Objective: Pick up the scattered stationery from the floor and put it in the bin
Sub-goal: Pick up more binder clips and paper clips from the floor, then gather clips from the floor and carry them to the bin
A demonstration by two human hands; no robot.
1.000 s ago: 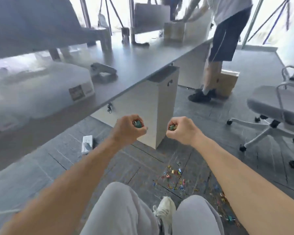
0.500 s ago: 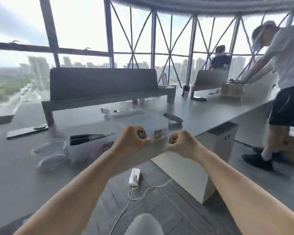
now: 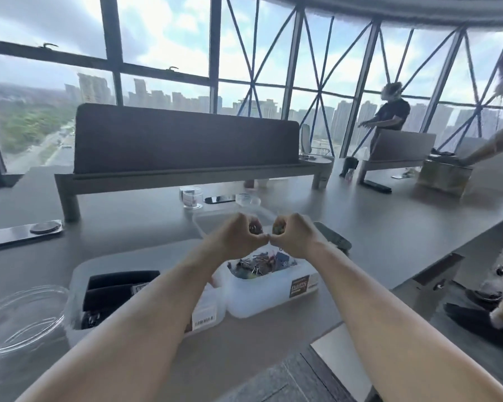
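Observation:
Both my fists hover side by side, knuckles touching, above a white plastic bin (image 3: 262, 294) on the grey desk. My left hand (image 3: 234, 236) grips a bunch of small clips (image 3: 253, 227), and my right hand (image 3: 295, 235) grips another bunch of clips (image 3: 278, 228); only a little of each shows between the fingers. The bin holds a heap of binder clips and coloured paper clips (image 3: 259, 264). The floor with the scattered stationery is out of view.
A second white bin (image 3: 79, 274) with black items stands left of the first. A clear round lid (image 3: 18, 317) lies at far left. Small clear jars (image 3: 192, 197) and a dark desk divider (image 3: 183, 140) stand behind. Other people work at the right.
I have risen from the floor; the view lifted from the scattered clips to the desk top. Both fists, still holding clips, came together and now hang over the bin.

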